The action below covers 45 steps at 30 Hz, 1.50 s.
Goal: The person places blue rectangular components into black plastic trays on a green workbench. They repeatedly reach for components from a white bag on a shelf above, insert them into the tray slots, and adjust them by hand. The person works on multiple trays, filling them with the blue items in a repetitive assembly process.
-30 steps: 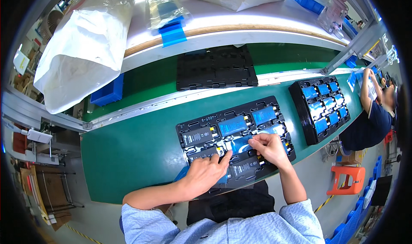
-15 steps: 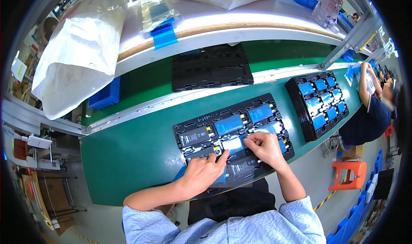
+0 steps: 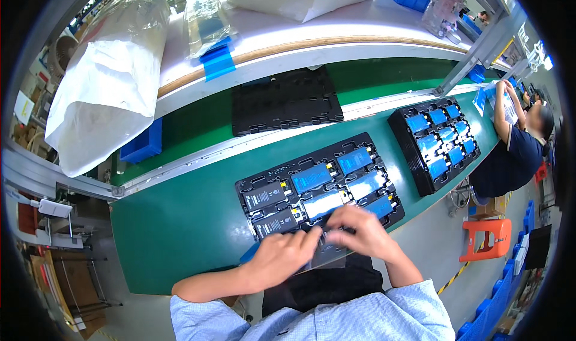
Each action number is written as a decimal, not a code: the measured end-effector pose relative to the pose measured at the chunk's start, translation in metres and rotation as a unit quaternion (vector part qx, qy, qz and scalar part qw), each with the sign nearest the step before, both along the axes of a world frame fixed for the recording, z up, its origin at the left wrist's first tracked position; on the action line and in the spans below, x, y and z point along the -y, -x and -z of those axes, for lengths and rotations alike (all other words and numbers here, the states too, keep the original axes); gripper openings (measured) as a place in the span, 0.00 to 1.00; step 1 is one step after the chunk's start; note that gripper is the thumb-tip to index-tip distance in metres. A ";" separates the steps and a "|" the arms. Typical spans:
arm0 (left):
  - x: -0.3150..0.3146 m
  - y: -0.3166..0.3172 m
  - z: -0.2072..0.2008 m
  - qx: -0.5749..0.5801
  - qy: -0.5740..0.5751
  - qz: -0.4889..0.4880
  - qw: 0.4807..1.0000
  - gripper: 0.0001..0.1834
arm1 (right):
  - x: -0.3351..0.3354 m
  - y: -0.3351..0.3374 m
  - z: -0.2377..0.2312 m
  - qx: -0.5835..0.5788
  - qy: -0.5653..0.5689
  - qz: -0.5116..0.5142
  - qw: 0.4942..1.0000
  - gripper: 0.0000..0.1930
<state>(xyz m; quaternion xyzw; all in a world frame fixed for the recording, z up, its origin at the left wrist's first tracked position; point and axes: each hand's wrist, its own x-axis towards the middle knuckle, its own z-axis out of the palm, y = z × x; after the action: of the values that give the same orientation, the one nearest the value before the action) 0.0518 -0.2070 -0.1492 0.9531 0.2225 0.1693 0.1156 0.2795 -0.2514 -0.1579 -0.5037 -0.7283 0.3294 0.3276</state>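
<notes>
A black moulded tray (image 3: 258, 182) lies on the green bench in front of me, with flat battery packs in its pockets. At its left are a bare black battery (image 3: 266, 196) and another below it; others wear blue film, such as the blue-covered battery (image 3: 312, 178). My left hand (image 3: 283, 256) rests over the tray's near edge, fingers curled and index stretched toward the right hand. A blue sheet (image 3: 249, 253) peeks out beside it; its grip is hidden. My right hand (image 3: 365, 232), smeared by motion, hovers over the near row with bent fingers close to the left index.
A tall tray stack (image 3: 414, 161) with blue-covered batteries stands to the right. Behind the bench lies an empty black tray (image 3: 285, 104), below a white shelf (image 3: 336, 32). A white bag (image 3: 108, 101) hangs at left. A co-worker (image 3: 519, 143) sits at right near an orange stool (image 3: 487, 240).
My right hand has left the middle blue-covered battery and come toward me, closer to my left index. The left hand has drawn slightly nearer. The view has shifted a little.
</notes>
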 end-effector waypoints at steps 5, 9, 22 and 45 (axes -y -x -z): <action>0.027 -0.001 -0.015 0.049 0.131 0.105 0.985 0.20 | 0.042 0.004 0.001 -0.091 0.146 -0.165 0.971 0.12; 0.034 0.012 -0.023 -0.034 0.241 0.064 0.968 0.16 | 0.055 -0.013 -0.010 -0.031 0.183 -0.148 0.971 0.09; 0.049 0.000 -0.012 0.089 0.482 -0.019 0.871 0.16 | 0.068 0.011 0.005 -0.157 0.218 -0.133 0.954 0.14; 0.053 0.046 0.019 0.203 0.284 -0.191 0.918 0.10 | 0.082 -0.033 -0.003 -0.184 0.183 0.154 0.953 0.07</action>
<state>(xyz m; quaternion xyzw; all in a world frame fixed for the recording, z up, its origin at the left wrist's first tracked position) 0.0054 -0.2596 -0.1682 0.7651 0.4106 0.3075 0.3891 0.3129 -0.3331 -0.1548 -0.5918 -0.4958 0.4900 0.4049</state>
